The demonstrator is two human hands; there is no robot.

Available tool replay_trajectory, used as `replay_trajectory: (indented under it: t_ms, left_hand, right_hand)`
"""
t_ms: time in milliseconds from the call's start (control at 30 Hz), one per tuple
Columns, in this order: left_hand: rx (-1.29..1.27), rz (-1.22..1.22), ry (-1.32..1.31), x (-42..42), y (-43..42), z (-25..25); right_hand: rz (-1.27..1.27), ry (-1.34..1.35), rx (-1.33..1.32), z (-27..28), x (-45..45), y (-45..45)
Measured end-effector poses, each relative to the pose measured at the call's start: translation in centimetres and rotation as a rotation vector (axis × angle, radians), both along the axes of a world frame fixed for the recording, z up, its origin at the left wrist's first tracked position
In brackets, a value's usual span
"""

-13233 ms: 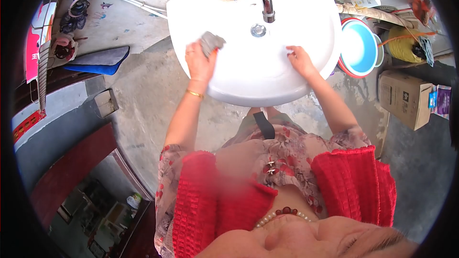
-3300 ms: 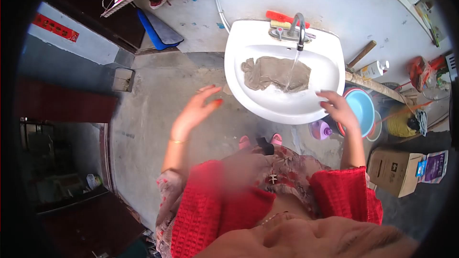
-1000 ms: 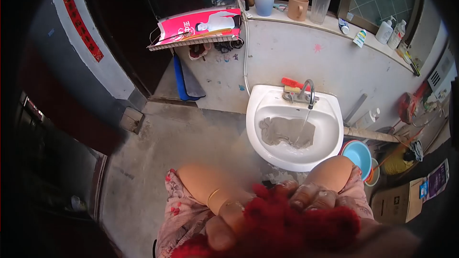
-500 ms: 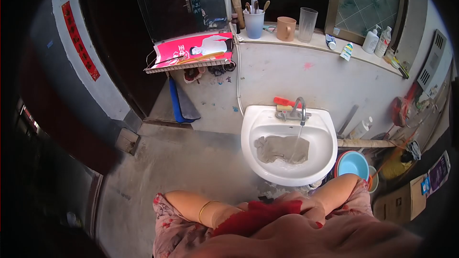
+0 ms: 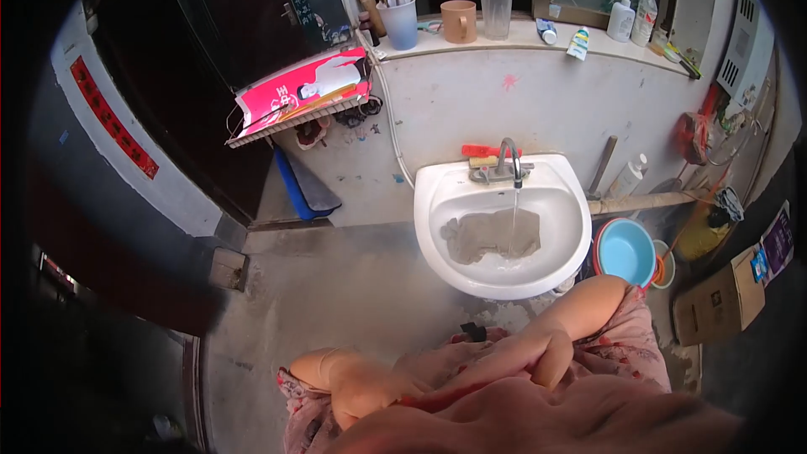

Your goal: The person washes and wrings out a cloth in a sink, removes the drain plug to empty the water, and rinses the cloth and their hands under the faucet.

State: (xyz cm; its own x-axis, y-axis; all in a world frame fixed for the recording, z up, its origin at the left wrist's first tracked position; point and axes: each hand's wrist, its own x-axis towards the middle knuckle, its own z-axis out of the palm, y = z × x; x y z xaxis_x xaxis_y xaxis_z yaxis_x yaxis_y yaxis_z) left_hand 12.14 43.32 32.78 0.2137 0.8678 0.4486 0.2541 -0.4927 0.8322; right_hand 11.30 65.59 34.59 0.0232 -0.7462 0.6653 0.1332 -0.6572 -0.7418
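Both of my hands are low in front of my body, close to a red cloth that is largely covered. My left hand is bent inward at the cloth's left end, its fingers out of sight. Curled fingers show on my right hand, which appears closed over the cloth's right part. Ahead of me, a grey cloth lies wet in the white sink, apart from both hands. Water runs onto it from the metal faucet.
Blue basin and cardboard box stand right of the sink. A red brush lies behind the faucet. The ledge above holds a toothbrush cup, an orange mug, a clear glass and bottles. At left hangs a wire rack.
My view has shifted, so the sink appears higher. My forearms have turned inward across my body, and much less of the red cloth shows. Water keeps running.
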Motion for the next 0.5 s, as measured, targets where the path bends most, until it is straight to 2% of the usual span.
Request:
replay_trajectory:
  t_ms: [100,200,233,333,467,500]
  left_hand:
    - [0.011,-0.012,0.006,-0.6,1.3,0.1]
    - [0.01,-0.004,0.009,-1.3,2.0,-0.1]
    - [0.012,-0.002,0.011,-1.3,2.2,-0.2]
    - [0.02,-0.016,0.003,-1.5,3.0,-0.7]
    - [-0.008,0.003,-0.014,-1.3,4.1,-1.3]
    - [-0.036,0.02,-0.028,-1.4,3.9,-1.4]
  right_hand:
    - [0.033,-0.075,0.148,-1.6,1.2,1.9]
    - [0.166,0.175,0.146,-1.9,0.9,3.3]
    - [0.109,0.183,0.031,-1.8,1.1,3.4]
    - [0.036,0.322,-0.05,-2.2,1.4,4.5]
    - [-0.237,0.283,-0.11,-2.0,1.3,6.0]
    - [-0.311,0.315,-0.026,-2.4,1.1,6.6]
